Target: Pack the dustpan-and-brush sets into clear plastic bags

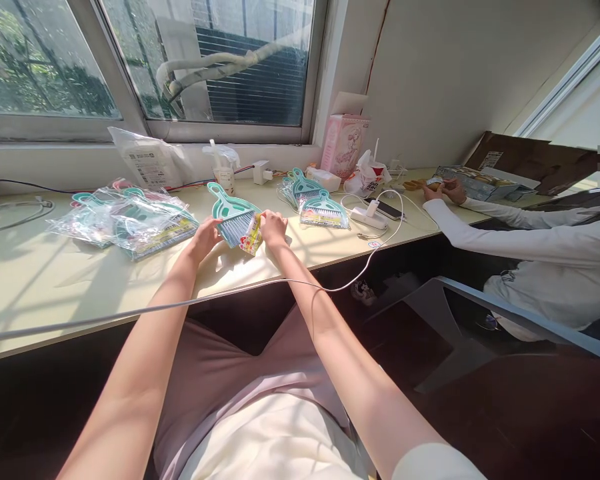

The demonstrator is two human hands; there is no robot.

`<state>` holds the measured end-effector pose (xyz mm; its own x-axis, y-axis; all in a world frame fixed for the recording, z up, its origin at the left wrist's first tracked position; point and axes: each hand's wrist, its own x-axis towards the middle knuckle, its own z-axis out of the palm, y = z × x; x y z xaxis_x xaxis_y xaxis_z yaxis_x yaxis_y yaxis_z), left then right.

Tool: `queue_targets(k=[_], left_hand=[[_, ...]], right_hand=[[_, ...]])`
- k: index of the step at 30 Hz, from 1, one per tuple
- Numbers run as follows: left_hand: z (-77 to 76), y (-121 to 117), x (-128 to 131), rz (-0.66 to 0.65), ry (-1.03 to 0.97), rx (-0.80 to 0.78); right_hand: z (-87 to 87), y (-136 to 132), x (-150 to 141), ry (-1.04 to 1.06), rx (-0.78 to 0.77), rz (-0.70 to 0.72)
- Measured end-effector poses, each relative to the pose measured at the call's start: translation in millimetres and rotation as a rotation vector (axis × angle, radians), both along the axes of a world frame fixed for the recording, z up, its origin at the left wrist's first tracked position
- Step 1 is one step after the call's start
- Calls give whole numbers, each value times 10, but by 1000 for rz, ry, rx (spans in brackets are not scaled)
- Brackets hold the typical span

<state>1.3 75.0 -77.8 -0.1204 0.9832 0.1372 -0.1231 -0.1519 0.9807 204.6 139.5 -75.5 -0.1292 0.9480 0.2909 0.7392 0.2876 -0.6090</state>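
Note:
Over the table's front part I hold a mint-green dustpan and brush set (pixel 233 223), its handle pointing away to the upper left and its pale bristles towards me. My left hand (pixel 206 240) is closed on the left edge of the set. A colourful printed card (pixel 251 235) lies tilted across the right end of the bristles. Closed fingers of my right hand (pixel 274 228) pinch that card at its right edge. Whether they also touch the dustpan, I cannot tell.
Plastic-wrapped dustpan sets (pixel 147 223) are piled at left; more sets (pixel 324 210) lie right. A white cable (pixel 260 285) crosses over my forearms. Beyond the power strip (pixel 369 218) and phone (pixel 386 208), a co-worker's hands (pixel 445 191) handle a small item near a cardboard box (pixel 525 163).

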Motion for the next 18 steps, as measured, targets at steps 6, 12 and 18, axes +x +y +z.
queue_targets(k=[6, 12, 18], left_hand=[[10, -34, 27, 9, 75, 3], [94, -168, 120, -27, 125, 43], [195, -252, 200, -85, 139, 73]], right_hand=[[-42, 90, 27, 189, -77, -75], [-77, 103, 38, 275, -88, -95], [-83, 127, 74, 389, -189, -134]])
